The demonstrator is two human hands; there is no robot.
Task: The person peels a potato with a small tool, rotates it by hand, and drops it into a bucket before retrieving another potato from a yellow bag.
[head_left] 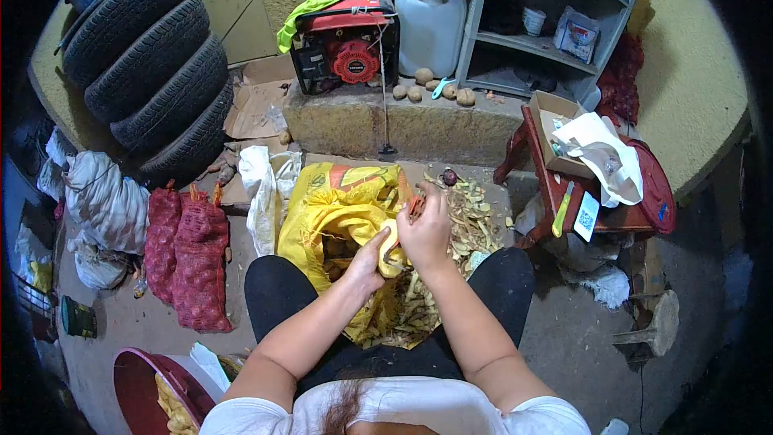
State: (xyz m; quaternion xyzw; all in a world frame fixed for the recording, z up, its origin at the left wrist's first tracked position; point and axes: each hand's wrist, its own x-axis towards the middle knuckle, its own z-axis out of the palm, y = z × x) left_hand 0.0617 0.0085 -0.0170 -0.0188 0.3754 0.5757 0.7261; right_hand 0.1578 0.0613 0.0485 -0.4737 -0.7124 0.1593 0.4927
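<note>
My left hand is closed around a pale, partly peeled potato above my lap. A peeler with an orange-red handle is gripped in my right hand, its far end close to the potato; the exact contact is hard to make out. Just beneath both hands lies a yellow woven sack, its mouth open on unpeeled potatoes. Potato peelings cover the floor and the sack's edge between my knees. A dark red onion rests on the peelings.
Red mesh sacks and stacked tyres stand left. A maroon tub with peeled potatoes is at lower left. Ahead, a generator and several loose potatoes sit on a ledge. A red stool with a knife stands right.
</note>
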